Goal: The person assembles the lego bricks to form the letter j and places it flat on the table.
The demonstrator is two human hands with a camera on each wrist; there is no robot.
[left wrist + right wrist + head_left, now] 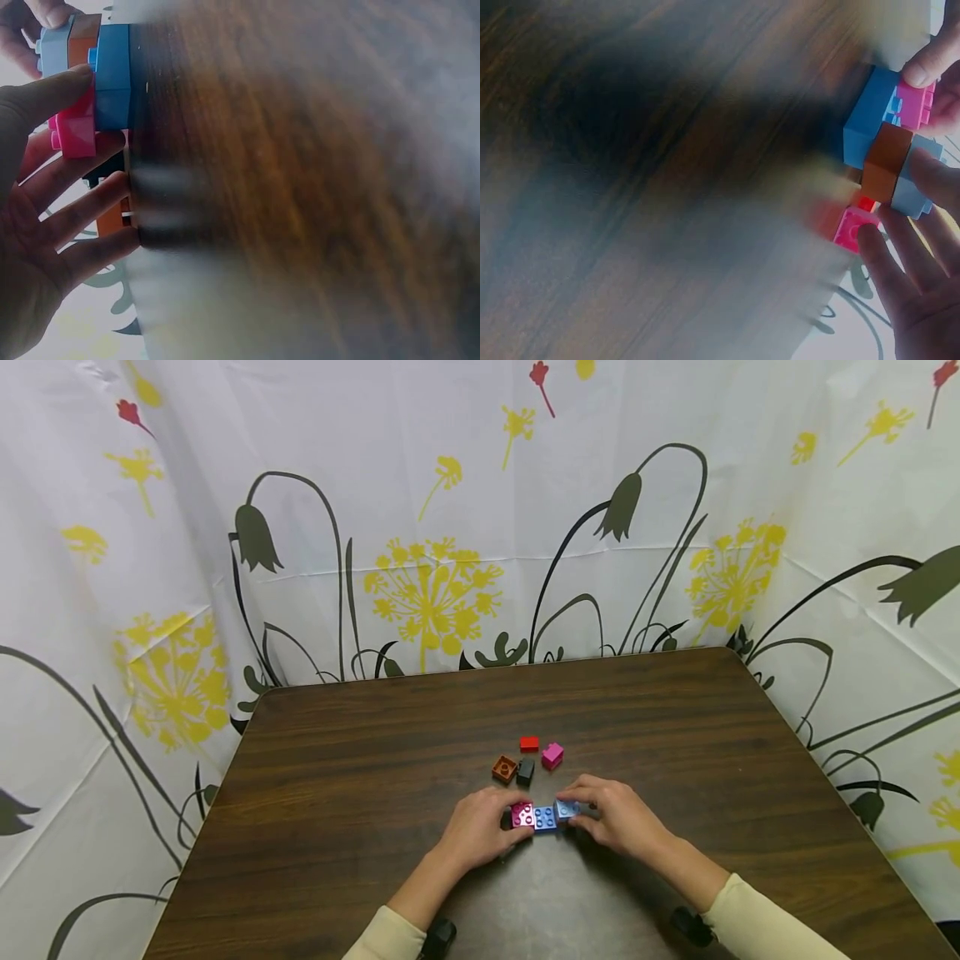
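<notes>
A blue toy brick (545,819) with studs on top stands on the table between my two hands. On its left end sits a pink brick (522,815); my left hand (480,828) pinches this brick between thumb and fingers. At the other end my right hand (619,814) grips a light blue brick (567,809). Under the light blue brick the right wrist view shows a brown brick (886,161), beside the blue one; whether these two are joined I cannot tell. In the left wrist view the thumb lies against the pink brick (77,126), with other fingers spread beyond it.
Behind the hands lie loose bricks: a brown one (504,768) on its side, a dark grey one (526,772), a red one (529,744) and a second pink one (552,756). A flower-patterned curtain (465,468) hangs along the far edge of the wooden table (360,760).
</notes>
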